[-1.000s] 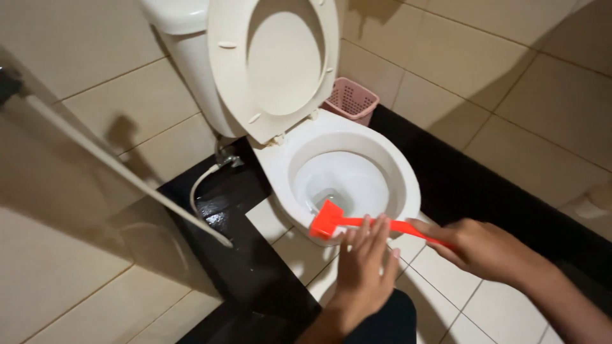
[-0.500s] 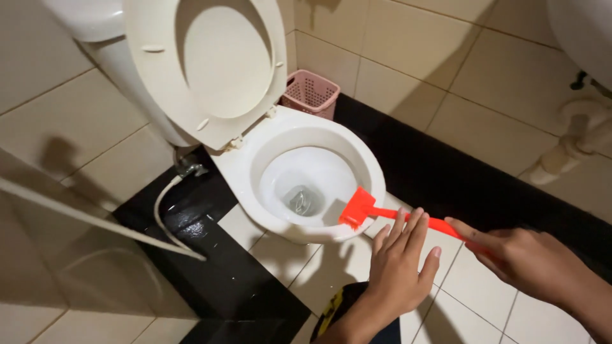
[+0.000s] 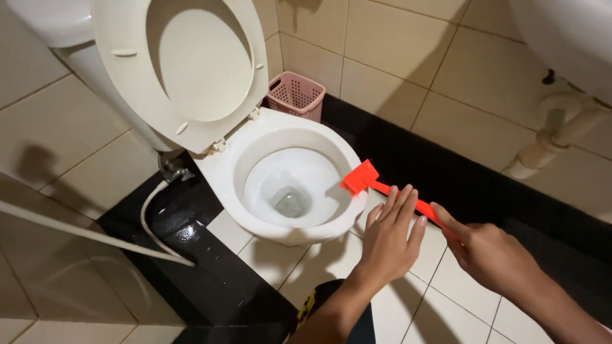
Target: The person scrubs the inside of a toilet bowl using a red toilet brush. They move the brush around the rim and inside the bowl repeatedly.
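Nearest the camera, the person's two forearms reach up from the bottom edge over a floor of pale tiles [image 3: 459, 286] bordered by a glossy black strip [image 3: 210, 280]. The left hand [image 3: 387, 237] is spread wide, fingers straight and slightly fanned, palm down; it holds nothing and hovers just beside the handle of an orange toilet brush [image 3: 373, 183], its fingertips lying near or across the handle, though contact cannot be made out. The right hand [image 3: 488, 251] is closed on the far end of that handle, thumb and forefinger pinching it from above.

The brush runs from the right hand up and left, its flat, wedge-shaped orange head resting at the right-hand rim of the white toilet bowl [image 3: 268, 137], just over the edge. A little water lies at the bottom of the bowl.

Left of the bowl, a white hose [image 3: 153, 223] curves down across the wet black strip, and a thin white pipe [image 3: 83, 232] slants across the lower left.

Further back, the cream seat and lid [image 3: 185, 64] stand raised against the cistern [image 3: 44, 22]. A small pink perforated basket [image 3: 295, 95] sits on the floor against the beige tiled wall [image 3: 408, 51], just behind the bowl. At the far right, a white drain pipe [image 3: 554, 140] drops from a white basin [image 3: 567, 38].
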